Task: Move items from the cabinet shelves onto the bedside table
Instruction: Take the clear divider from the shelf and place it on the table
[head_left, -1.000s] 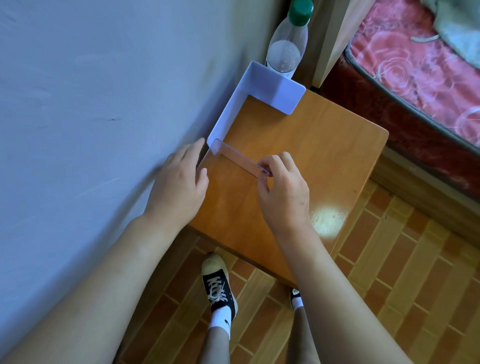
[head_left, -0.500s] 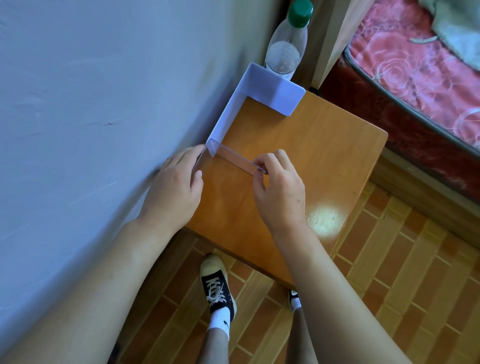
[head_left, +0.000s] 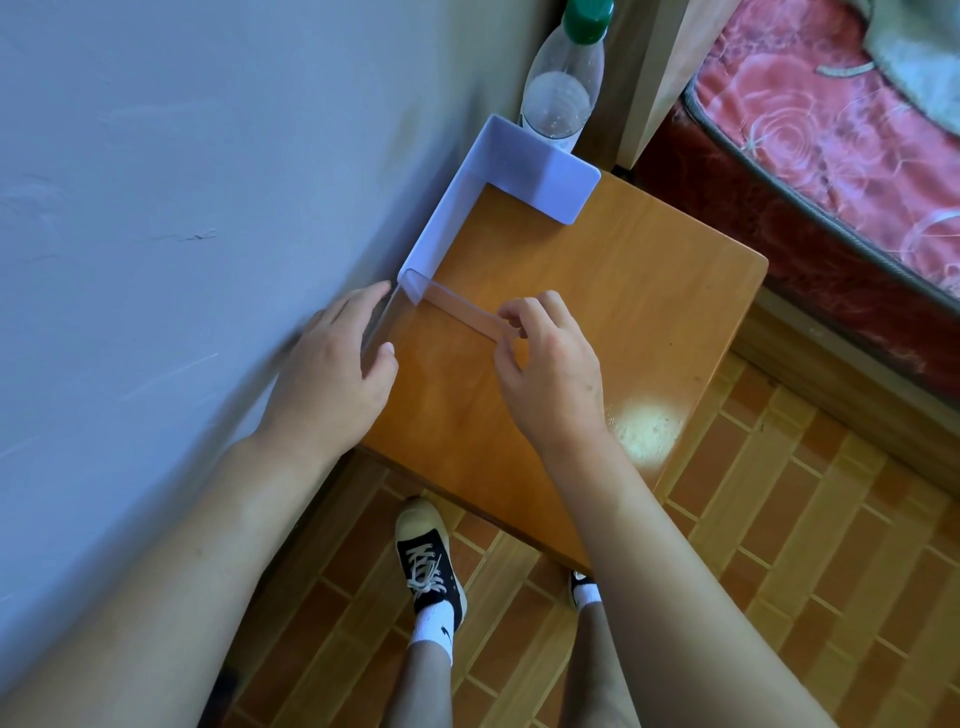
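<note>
A wooden bedside table (head_left: 623, 291) stands against the wall. On its back left corner sits a white L-shaped plastic organizer wall (head_left: 535, 176). A clear plastic piece (head_left: 457, 309) joins it at the near end, running across the tabletop and down the left edge. My right hand (head_left: 556, 374) pinches the right end of the clear strip between thumb and fingertips. At the table's left edge, my left hand (head_left: 332, 374) has its fingers on the wall side and its thumb against the clear side panel.
A plastic bottle with a green cap (head_left: 561, 98) stands behind the table by a wooden bed post. A bed with a red patterned mattress (head_left: 831, 156) lies to the right. The blue-grey wall (head_left: 182, 208) runs close on the left. My shoes (head_left: 428, 561) stand on brick-pattern flooring.
Both hands stay on the clear piece in nearly the same place. The view has shifted slightly.
</note>
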